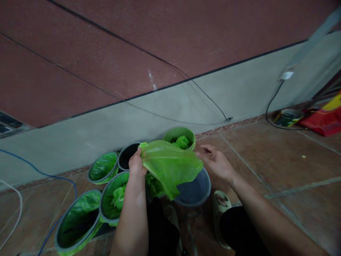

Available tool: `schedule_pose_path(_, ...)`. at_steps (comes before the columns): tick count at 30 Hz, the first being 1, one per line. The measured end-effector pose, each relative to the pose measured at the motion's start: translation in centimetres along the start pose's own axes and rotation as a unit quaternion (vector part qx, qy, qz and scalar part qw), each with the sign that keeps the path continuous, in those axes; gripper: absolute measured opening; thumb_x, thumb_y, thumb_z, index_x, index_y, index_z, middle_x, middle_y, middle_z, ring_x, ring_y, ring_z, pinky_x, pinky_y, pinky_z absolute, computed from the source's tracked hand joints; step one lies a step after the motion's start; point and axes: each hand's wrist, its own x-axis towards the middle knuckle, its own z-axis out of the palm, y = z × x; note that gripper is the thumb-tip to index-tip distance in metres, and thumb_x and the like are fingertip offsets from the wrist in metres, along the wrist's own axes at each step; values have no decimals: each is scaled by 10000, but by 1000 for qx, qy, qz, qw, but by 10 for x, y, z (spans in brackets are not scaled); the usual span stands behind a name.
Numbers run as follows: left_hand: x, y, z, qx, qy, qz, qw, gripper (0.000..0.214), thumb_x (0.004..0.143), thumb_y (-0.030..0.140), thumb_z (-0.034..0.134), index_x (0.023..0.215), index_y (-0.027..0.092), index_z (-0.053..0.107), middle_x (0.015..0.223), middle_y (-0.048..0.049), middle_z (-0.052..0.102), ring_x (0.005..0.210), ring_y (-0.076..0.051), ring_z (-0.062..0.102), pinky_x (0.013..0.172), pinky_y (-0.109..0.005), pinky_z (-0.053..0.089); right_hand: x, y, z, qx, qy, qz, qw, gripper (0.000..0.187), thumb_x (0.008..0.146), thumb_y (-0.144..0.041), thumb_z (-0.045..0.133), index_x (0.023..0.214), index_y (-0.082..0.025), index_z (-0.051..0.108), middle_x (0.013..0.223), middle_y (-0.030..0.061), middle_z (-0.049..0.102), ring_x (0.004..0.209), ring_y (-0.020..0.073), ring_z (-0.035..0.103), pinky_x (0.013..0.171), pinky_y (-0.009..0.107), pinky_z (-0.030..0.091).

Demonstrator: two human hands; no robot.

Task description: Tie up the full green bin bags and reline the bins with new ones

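Note:
My left hand (136, 163) is closed on the gathered end of a thin green plastic bag (170, 163). The bag spreads out sideways to the right, above a grey bucket (194, 190) with no liner showing in it. Beside the bag's right end is my right hand (215, 161), its fingers loosely bent and apart, the tips slightly blurred. Whether those fingertips touch the bag I cannot tell. Behind the bag stands a green bucket (173, 133) with a crumpled green bag (182, 142) inside.
Several buckets lined with green bags, such as the front-left bucket (77, 220), stand to the left, along with a dark unlined bucket (129, 156). A blue cable (39, 167) crosses the tiles. At the right are a tin (289, 117) and a red bag (323, 119) near the wall.

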Motion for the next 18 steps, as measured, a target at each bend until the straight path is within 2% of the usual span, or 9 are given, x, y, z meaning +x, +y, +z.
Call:
schedule_pose_path(2, -2, 1, 1, -8, -30, -42, 999, 153, 851, 268, 652, 755, 149, 660, 693, -44, 699, 659, -167, 685, 733, -313, 587, -9, -8, 21, -87, -76, 9, 993, 648, 795, -448, 705, 1351, -149, 560, 1299, 164, 622, 1183, 308, 591, 997, 410, 474)
schedule_pose_path(4, -8, 2, 3, -16, -81, -80, 993, 214, 892, 311, 606, 767, 149, 668, 708, -60, 709, 732, -190, 705, 776, -325, 593, -16, -13, 38, -192, -127, 39, 972, 724, 768, -336, 737, 1411, -104, 499, 1362, 210, 559, 1283, 361, 508, 1057, 446, 416)
schedule_pose_path(7, -24, 2, 8, -38, -152, -113, 981, 262, 923, 334, 552, 806, 141, 686, 755, -75, 727, 820, -218, 719, 838, -361, 594, -18, -17, 52, -247, -184, 68, 949, 678, 809, -293, 685, 1432, -129, 472, 1377, 203, 540, 1319, 358, 470, 1057, 448, 402)
schedule_pose_path(10, -41, 1, 14, -56, -192, -97, 975, 261, 917, 358, 572, 873, 134, 699, 832, -77, 745, 882, -233, 720, 857, -373, 590, -16, -21, 58, -258, -200, 95, 941, 657, 810, -360, 691, 1406, -165, 494, 1354, 190, 559, 1268, 356, 524, 1005, 444, 440)
schedule_pose_path(13, -50, 1, 18, -100, -200, -55, 973, 275, 925, 376, 570, 919, 135, 702, 860, -73, 753, 910, -230, 721, 871, -359, 586, -13, -24, 62, -279, -201, 121, 931, 608, 805, -388, 701, 1335, -127, 557, 1311, 217, 602, 1193, 368, 593, 944, 438, 481)
schedule_pose_path(16, -41, 1, 17, -156, -212, -14, 965, 238, 900, 369, 610, 949, 154, 702, 877, -42, 757, 891, -191, 727, 906, -321, 569, -8, -23, 61, -268, -220, 129, 929, 320, 878, -292, 585, 1128, -120, 688, 1138, 198, 707, 1080, 326, 667, 881, 388, 502)
schedule_pose_path(18, -28, -2, 14, -186, -210, 2, 960, 268, 878, 408, 627, 952, 162, 702, 885, -35, 758, 890, -188, 728, 913, -311, 562, -2, -20, 54, -240, -206, 118, 941, 252, 878, -204, 520, 1002, -125, 724, 1034, 177, 740, 1012, 295, 692, 849, 355, 501)
